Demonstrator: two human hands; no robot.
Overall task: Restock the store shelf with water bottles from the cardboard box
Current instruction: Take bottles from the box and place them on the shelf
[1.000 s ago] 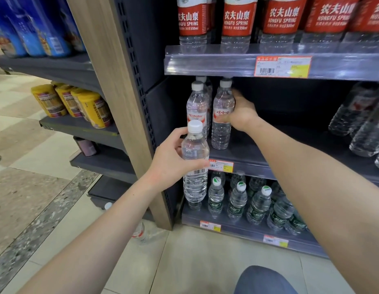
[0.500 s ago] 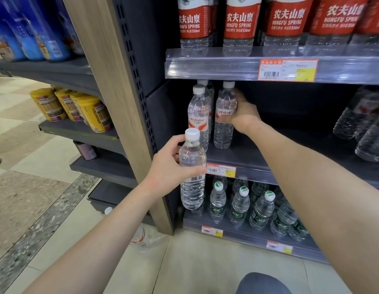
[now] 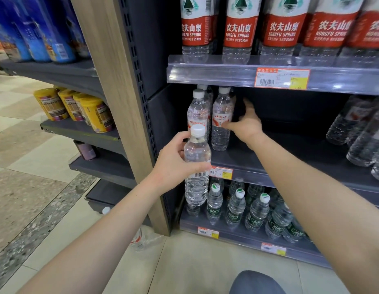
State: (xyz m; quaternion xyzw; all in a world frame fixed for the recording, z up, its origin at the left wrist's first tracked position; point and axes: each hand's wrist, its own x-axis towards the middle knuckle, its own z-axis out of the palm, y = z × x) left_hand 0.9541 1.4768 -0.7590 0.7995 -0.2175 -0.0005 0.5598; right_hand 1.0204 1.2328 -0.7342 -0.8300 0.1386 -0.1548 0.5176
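Water bottles in hand: one. The left hand (image 3: pixel 173 166) wraps fingers and thumb round the held bottle (image 3: pixel 197 164), which is clear, upright and white-capped, with a barcode on its label. It is in front of the left end of the middle shelf (image 3: pixel 290 160), not on it. Water bottles standing on the middle shelf, left end: three visible. The front bottle (image 3: pixel 197 111) has red writing, "Wahaha". The second bottle (image 3: pixel 221 122), just to its right, has red Chinese characters. The third bottle (image 3: pixel 203 87), behind them, shows little but its cap. The right hand (image 3: pixel 248 124) is over the middle shelf just right of the second bottle, fingers spread wide and gripping nothing, thumb at that bottle's label; the hand is blurred. Far right end of the middle shelf: lying bottles (image 3: pixel 358 134), blurred, count unclear. Front edge of the middle shelf: one small tag (image 3: pixel 221 172), just right of the held bottle. Shelf above: five red-label bottles (image 3: pixel 238 28) in the front row, reading "NONGFU SPRING" and "550ml", and one orange-and-yellow tag (image 3: pixel 282 78) on the clear rail. Shelf below: at least six green-label bottles (image 3: pixel 235 206) and two lower tags (image 3: pixel 207 231). Left of the middle shelf, past the wooden post (image 3: pixel 120 102): at least three yellow tubs (image 3: pixel 93 112), with blue packs (image 3: pixel 36 28) higher up. Below, at the post's foot: one floor bottle (image 3: pixel 140 240), lying down.
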